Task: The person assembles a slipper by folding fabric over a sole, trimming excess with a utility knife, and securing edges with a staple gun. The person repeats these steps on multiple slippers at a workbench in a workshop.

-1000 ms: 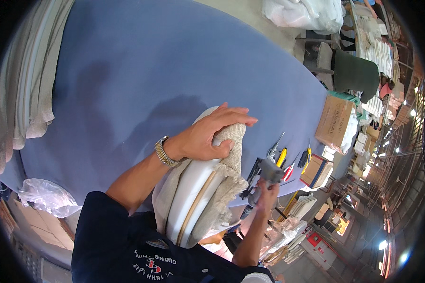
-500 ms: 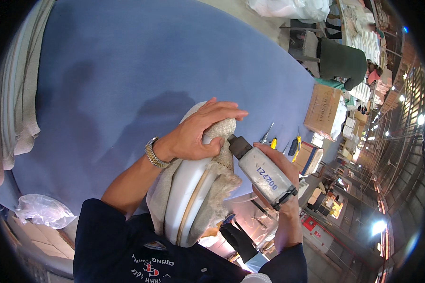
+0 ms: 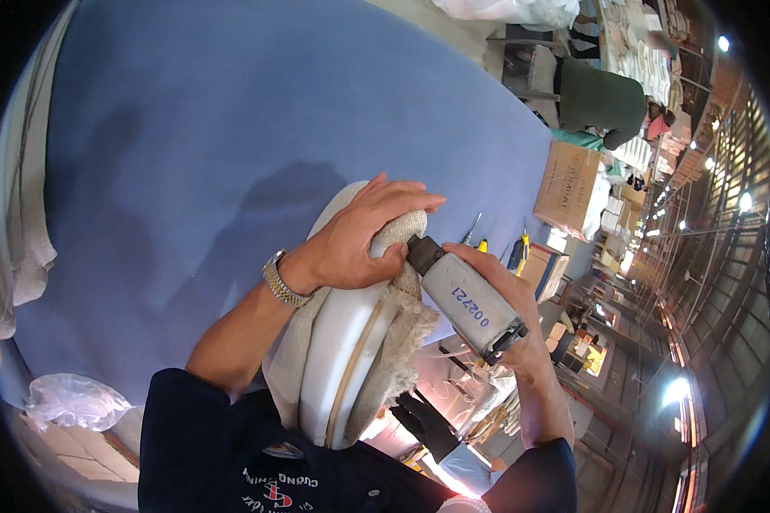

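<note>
A curved padded piece of white foam (image 3: pixel 344 342), with a tan strip running along it, stands against my front. Beige fabric (image 3: pixel 403 226) wraps over its top end, and a frayed fabric edge (image 3: pixel 406 323) hangs down its right side. My left hand (image 3: pixel 351 239) is clamped over that top end, thumb and fingers pressing the fabric onto the foam. In my right hand (image 3: pixel 506 289) is a grey staple gun (image 3: pixel 466 295). Its dark nose meets the fabric just right of my left thumb; the trigger is hidden.
The blue tabletop (image 3: pixel 231 94) spreads beyond my hands. A screwdriver (image 3: pixel 473 229) and yellow-handled tools (image 3: pixel 520 253) lie near a cardboard box (image 3: pixel 566 184). Clear plastic (image 3: pixel 77 402) sits at lower left, folded fabric (image 3: pixel 32 171) at the left edge. A person in dark green (image 3: pixel 601 104) is farther off.
The staple gun has moved slightly up and left, bringing its nose against the fabric. My left hand keeps its hold. The whole view has shifted a little.
</note>
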